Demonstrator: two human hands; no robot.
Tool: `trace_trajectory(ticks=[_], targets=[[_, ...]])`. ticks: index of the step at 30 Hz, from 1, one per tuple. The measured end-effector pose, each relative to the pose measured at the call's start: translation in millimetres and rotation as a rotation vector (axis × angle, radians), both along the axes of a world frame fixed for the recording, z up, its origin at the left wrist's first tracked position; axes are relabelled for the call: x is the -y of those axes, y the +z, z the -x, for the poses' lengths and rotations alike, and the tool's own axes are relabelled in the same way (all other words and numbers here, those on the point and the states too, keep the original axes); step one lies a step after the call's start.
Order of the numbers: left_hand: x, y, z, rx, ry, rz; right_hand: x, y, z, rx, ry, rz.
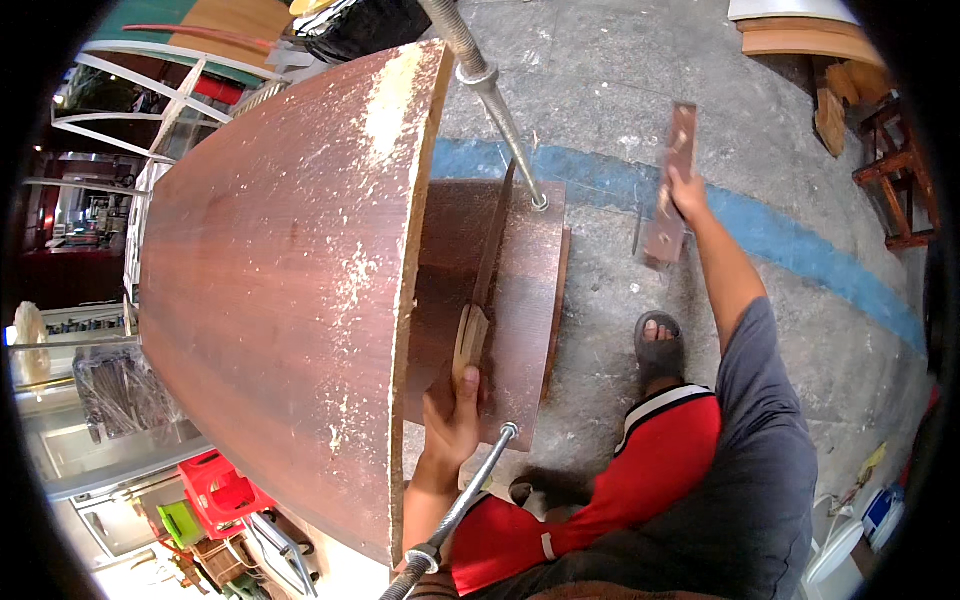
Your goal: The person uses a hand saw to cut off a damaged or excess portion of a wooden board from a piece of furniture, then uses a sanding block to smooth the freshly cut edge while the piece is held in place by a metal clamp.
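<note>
A large brown panel with chipped light patches and a raw edge fills the left middle. Beside it lies a lower brown board assembly, crossed by two threaded metal rods, one high and one low. My left hand grips a light wooden piece in line with a narrow dark strip over that assembly. My right hand holds a short brown plank with light marks, slightly blurred, out over the floor to the right of the assembly.
A concrete floor with a blue painted band lies rightward. Stacked boards and a wooden frame sit at top right. Red plastic chairs, a wrapped grey item and white metal framing line the left. My sandaled foot is below my right hand.
</note>
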State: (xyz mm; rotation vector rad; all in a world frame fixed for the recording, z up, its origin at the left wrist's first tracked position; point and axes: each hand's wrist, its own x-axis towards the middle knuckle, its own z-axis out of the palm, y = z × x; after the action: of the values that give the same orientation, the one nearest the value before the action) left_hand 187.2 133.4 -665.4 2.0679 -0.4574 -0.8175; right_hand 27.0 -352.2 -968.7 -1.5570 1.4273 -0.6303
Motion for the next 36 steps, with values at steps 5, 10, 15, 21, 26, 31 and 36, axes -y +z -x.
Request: trace_trajectory(ticks=[5, 10, 15, 21, 26, 31, 36], targets=[[14, 6, 3, -0.074, -0.015, 0.057, -7, -122, 165, -0.552, -0.199, 0.036], [12, -12, 8, 0.283, -0.120, 0.076, -45, -9, 59, -0.680, -0.109, 0.167], [10, -66, -7, 0.150, 0.070, -0.038, -130, 149, -66, 0.173, 0.462, -0.053], [47, -28, -10, -0.040, 0.013, 0.060, -208, 184, -63, 0.070, 0.638, -0.014], [47, -22, 2, 0.177, -0.027, -0.099, -159, 284, -94, 0.490, 0.470, 0.768], [46, -29, -5, 0.126, -0.014, -0.068, -150, 416, -156, 1.030, 0.766, 0.743], [57, -38, -13, 0.168, -0.094, 0.022, -160, 502, -144, 0.962, 0.845, 0.603]])
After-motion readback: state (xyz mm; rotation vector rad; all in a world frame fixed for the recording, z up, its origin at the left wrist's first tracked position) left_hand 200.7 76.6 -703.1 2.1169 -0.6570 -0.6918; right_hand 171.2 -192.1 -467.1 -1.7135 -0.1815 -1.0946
